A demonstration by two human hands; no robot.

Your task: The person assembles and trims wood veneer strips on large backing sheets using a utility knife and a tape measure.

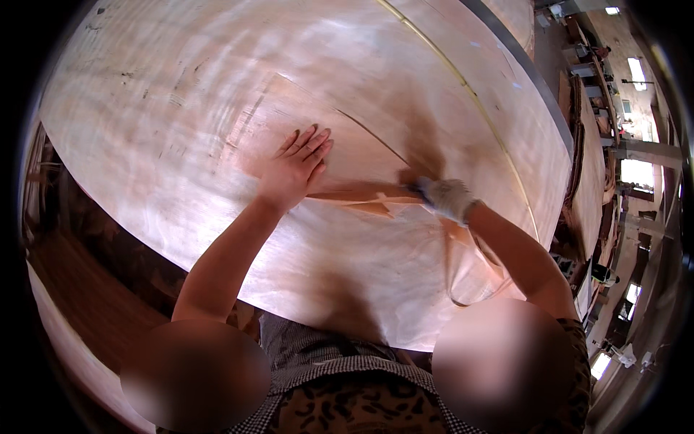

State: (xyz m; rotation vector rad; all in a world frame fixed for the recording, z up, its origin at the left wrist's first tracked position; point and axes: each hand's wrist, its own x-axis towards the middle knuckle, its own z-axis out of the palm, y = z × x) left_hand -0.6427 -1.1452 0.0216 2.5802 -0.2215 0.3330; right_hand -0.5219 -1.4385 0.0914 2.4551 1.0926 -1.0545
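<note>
Wood sheet (166,130), broad and pale with dark smudges on its far left part, lies flat in front of the person and fills most of the view. Beyond its right edge stand more sheets (591,170). A thin yellow strip (499,139) runs in a long curve down the sheet's right part. Between the hands lies a darker, peach-toned patch (350,159) of veneer, with a narrow dark slit (369,134) running toward the right hand (450,200). That hand wears a pale glove and is blurred at the patch's right end, beside something dark; I cannot tell whether its fingers are clamped on anything. The bare left hand (295,168) rests palm down on the patch, fingers extended, gripping nothing. Torn slivers (372,207) lie along the patch's near edge.
</note>
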